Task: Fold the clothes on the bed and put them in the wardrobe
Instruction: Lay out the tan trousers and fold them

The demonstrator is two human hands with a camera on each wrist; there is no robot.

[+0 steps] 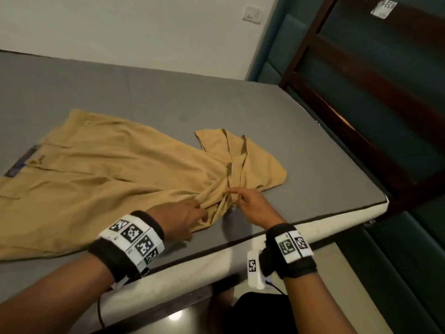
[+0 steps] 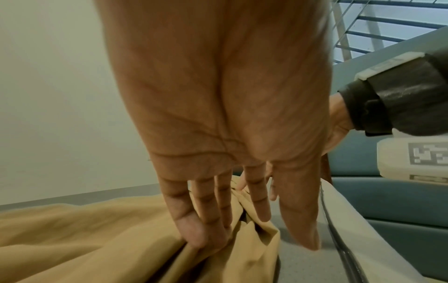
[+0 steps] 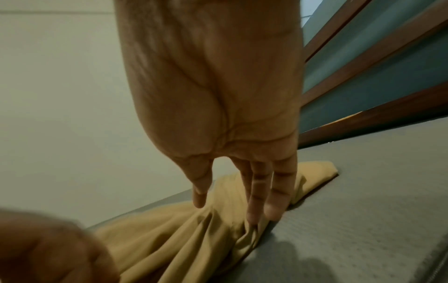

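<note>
One pair of tan trousers lies across the grey bed, and its long axis runs from the left edge of the head view, where the waistband with its dark lining sits, slanting down toward the centre right, where the legs are bunched and twisted into a knot. Beyond the knot the leg ends fan out flat toward the right middle of the frame.

Left of that knot is my left hand, low in the centre of the frame. Its fingers curl into a fold of the cloth and pinch it, as the left wrist view shows, while the thumb stands out straight over the bare mattress beside the fabric.

Just right of the knot is my right hand. Its fingers are nearly straight, tips pressing down into the gathered folds; I cannot see any of them closed round the fabric, so I judge that hand loose, not gripping.

Both hands meet at the twisted part near the mattress's near edge, so each is about equally near it; the waistband is well apart, far to the left. I judge the coming move is untwisting the legs and drawing them out to the right along that axis before any fold.
</note>
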